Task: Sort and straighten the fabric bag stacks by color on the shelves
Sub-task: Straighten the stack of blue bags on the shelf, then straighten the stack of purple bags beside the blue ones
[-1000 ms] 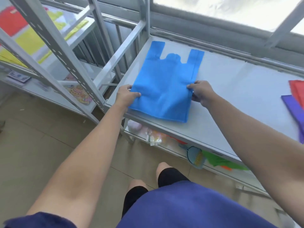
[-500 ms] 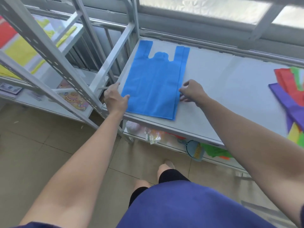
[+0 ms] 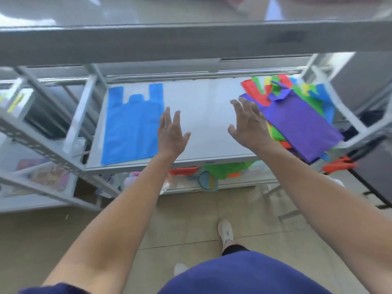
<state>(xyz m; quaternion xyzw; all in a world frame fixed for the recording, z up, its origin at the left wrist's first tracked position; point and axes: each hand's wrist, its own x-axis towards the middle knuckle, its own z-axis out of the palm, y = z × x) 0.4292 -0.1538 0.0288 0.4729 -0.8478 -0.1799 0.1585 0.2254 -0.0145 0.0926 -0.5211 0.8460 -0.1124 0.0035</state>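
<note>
Bags [image 3: 314,102] lie piled at the right end of the shelf [image 3: 203,115], purple bag [image 3: 301,126] on top, slanted. The right hand [image 3: 248,124] is just beside it; the left hand [image 3: 170,132] is nearer the flat blue bag [image 3: 131,126]. Both hands are spread and hold nothing.

Bare shelf [image 3: 203,115] between blue bag [image 3: 131,126] and mixed pile [image 3: 297,115]; upper shelf [image 3: 191,39] overhead

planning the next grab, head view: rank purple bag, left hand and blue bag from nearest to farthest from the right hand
1. purple bag, just right of the right hand.
2. left hand, to its left.
3. blue bag, at the shelf's left end.
</note>
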